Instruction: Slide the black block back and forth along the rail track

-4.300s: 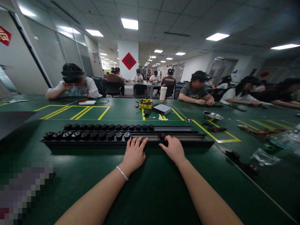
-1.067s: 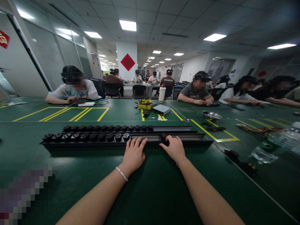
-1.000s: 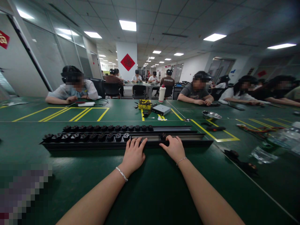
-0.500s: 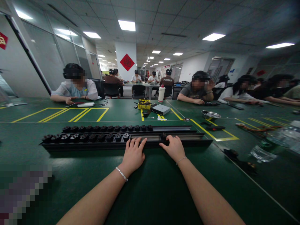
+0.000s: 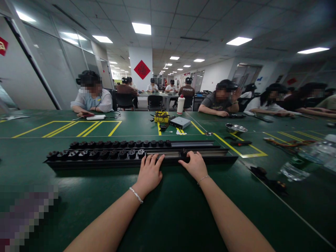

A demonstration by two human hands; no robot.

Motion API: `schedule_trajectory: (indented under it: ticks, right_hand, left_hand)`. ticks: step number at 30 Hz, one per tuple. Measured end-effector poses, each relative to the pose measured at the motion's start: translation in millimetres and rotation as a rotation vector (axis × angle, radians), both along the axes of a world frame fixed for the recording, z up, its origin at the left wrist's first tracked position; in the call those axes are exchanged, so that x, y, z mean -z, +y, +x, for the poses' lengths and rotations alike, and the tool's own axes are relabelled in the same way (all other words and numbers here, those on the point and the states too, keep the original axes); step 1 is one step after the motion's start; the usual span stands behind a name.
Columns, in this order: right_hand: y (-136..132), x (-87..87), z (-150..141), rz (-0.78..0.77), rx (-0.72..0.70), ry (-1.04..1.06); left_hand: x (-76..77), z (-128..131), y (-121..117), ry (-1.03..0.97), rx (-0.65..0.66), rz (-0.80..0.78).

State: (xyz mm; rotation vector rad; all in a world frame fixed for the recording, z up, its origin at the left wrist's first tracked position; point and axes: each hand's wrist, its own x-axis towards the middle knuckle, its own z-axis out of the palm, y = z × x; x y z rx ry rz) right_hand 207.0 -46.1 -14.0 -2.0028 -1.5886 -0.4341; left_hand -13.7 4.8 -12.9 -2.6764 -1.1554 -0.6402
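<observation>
Two long black track rails lie side by side across the table, each carrying a row of round black socket modules. My left hand rests on the front edge of the near rail, its fingers apart and over the edge, just right of the last module in the row. My right hand has its thumb and fingers around a single black socket module standing apart in the bare stretch of the near rail's channel. Its fingertips are partly hidden behind the hand. The far rail lies directly behind.
Beyond the rails stand a yellow box with cables, a grey box and a white bottle. To the right are a metal bowl, black parts and a plastic water bottle. Other people sit across the green table.
My hands, the rails and the modules look unchanged. Across the table at left, a person has shifted slightly to the right.
</observation>
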Motion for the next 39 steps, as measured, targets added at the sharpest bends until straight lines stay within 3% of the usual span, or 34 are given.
schedule_trajectory:
  ticks: [39]
  right_hand:
    - [-2.4, -4.0, 0.5, -0.046, 0.092, -0.016]
  left_hand:
    - [1.8, 1.0, 1.2, -0.005, -0.001, 0.001]
